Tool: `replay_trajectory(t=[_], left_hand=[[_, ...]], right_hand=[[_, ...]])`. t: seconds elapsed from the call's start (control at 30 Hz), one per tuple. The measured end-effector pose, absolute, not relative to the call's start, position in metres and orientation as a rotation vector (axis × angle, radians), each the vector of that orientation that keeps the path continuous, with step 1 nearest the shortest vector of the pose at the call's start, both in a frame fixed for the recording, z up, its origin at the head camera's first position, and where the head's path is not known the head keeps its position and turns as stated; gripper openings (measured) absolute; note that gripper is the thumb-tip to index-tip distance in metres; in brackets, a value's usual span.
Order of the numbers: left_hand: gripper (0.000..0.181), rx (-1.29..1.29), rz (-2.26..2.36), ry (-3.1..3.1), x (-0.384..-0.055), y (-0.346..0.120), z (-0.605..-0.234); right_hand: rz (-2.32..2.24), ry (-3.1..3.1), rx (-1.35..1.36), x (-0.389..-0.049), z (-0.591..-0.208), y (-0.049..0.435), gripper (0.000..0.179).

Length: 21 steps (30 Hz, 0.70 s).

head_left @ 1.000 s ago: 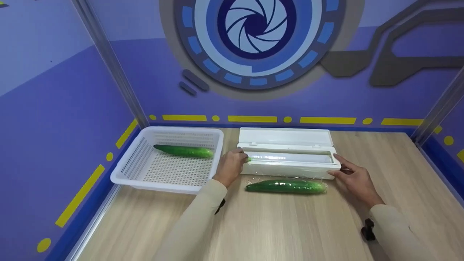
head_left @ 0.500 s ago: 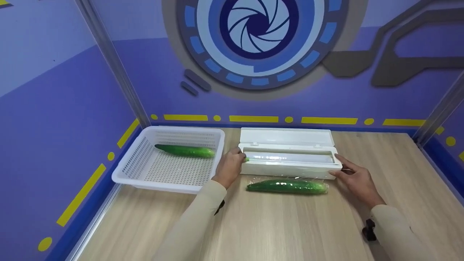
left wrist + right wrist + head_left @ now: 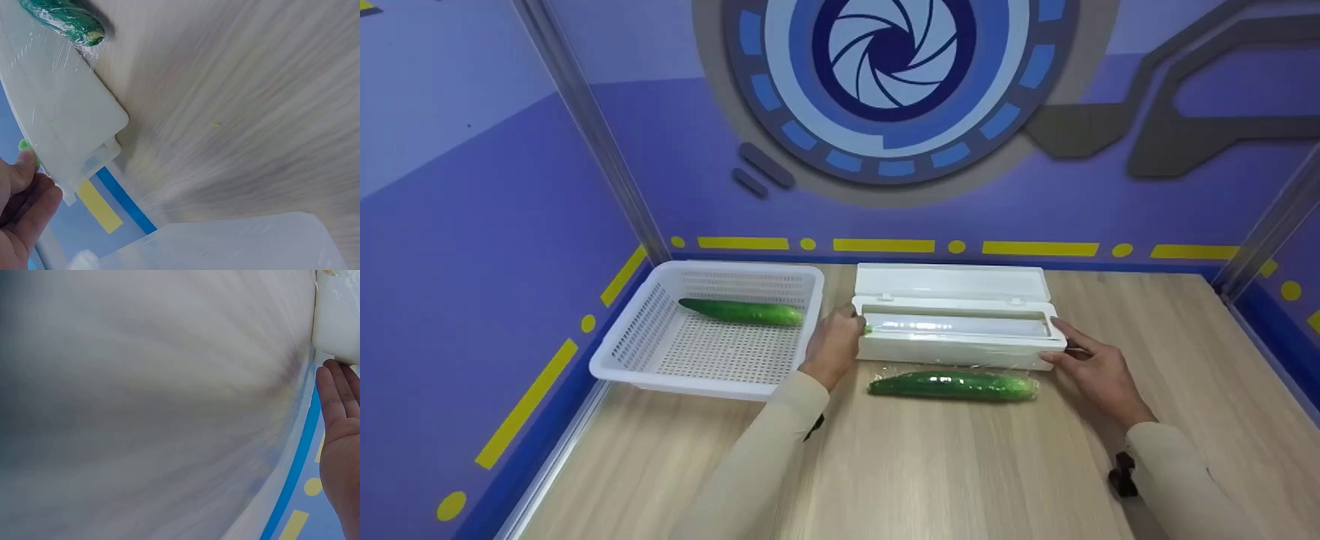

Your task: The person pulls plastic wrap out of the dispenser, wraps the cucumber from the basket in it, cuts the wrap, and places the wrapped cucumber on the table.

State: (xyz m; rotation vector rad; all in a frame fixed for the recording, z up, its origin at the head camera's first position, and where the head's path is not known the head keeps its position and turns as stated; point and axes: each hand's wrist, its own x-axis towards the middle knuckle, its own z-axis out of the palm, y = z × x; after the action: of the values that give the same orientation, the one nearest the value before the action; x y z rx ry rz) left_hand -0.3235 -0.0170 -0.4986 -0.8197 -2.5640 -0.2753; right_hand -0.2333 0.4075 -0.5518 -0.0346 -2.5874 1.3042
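Note:
A white cling film dispenser (image 3: pixel 952 352) lies with its lid (image 3: pixel 952 282) folded back, and a roll of film (image 3: pixel 960 325) shows inside. At its left end my left hand (image 3: pixel 837 341) pinches a small green slider (image 3: pixel 23 145) between thumb and fingers. My right hand (image 3: pixel 1102 379) grips the dispenser's right end, thumb on the front and fingers at the side. Just in front lies a film-wrapped cucumber (image 3: pixel 952 385); in the left wrist view, clear film spans from the dispenser's edge towards this cucumber (image 3: pixel 70 23).
To the left stands a white perforated basket (image 3: pixel 682 385), with another cucumber (image 3: pixel 739 311) lying inside. Blue-purple panels (image 3: pixel 660 165) wall in the back and sides of the wooden table (image 3: pixel 930 472).
My left hand and the green slider have shifted slightly left along the dispenser. The right hand, the dispenser and both cucumbers stay in place.

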Motion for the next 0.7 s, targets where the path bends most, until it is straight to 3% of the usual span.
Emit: replay_trajectory(t=[0.2,0.7], left_hand=[[0.014,-0.768,-0.273,-2.659,-0.3235,-0.0227,-0.4965],[0.009,-0.896,-0.413,-2.48,-0.3163,-0.0255,-0.498]], right_hand=[[1.307,-2.585,-0.021,-0.2326,-0.5507,0.4082,0.07],[1.353,-2.565,-0.003,-0.2346,-0.5537,0.4064,0.07]])
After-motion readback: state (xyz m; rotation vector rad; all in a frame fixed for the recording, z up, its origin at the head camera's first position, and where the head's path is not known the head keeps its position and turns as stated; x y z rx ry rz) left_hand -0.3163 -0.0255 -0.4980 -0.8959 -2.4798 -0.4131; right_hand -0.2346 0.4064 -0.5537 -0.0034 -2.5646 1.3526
